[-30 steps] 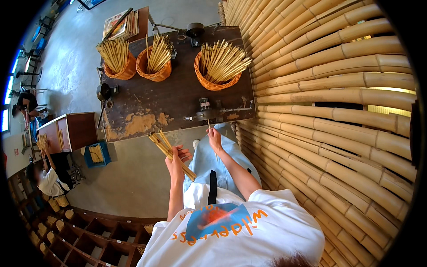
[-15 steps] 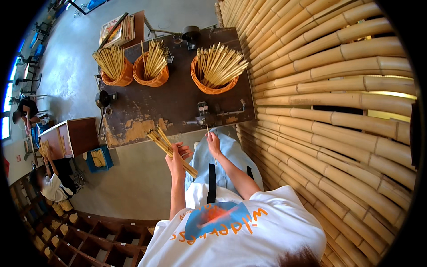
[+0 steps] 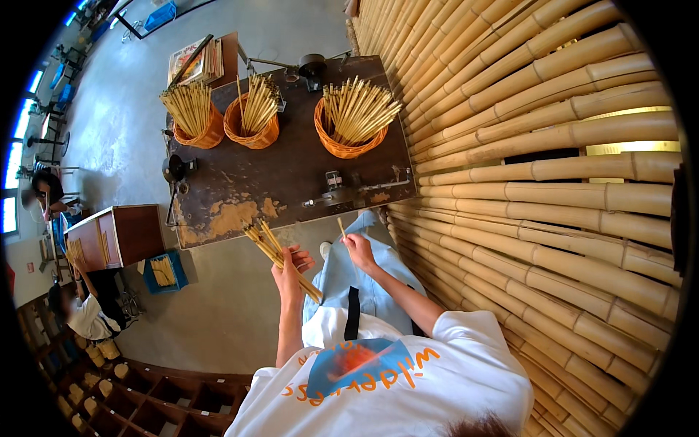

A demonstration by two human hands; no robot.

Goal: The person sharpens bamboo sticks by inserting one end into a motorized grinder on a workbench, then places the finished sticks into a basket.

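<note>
A single stick (image 3: 341, 226) stands up out of the right hand (image 3: 360, 251), in front of the worktop (image 3: 240, 178) and over the person's pale blue trousers (image 3: 386, 266). Its lower part is hidden by the fingers, so its full length cannot be told. Nearby, a bundle of sticks (image 3: 266, 247) lies across the left hand (image 3: 290, 268); its middle is covered by the hand, and the sticks overlap too closely to count.

The single stick points away from the person, toward the worktop, its long axis leaning slightly left. The bundle runs on a slant, from an upper-left end that fans out a little to a lower-right end near the person's waist.

The right hand is nearly closed, thumb and fingers pinching the stick. The left hand is half open: it has the bundle against the palm, while some fingers reach loosely to the right.

On the worktop's near edge sits a dark metal tool (image 3: 336, 194), its details hard to make out. Further back, a left basket (image 3: 209, 135), a middle basket (image 3: 256, 138) and a right basket (image 3: 353, 151) hold upright and leaning sticks, their lower ends hidden inside. A bamboo wall (image 3: 561, 195) stands to the right, cut off at the rim.
</note>
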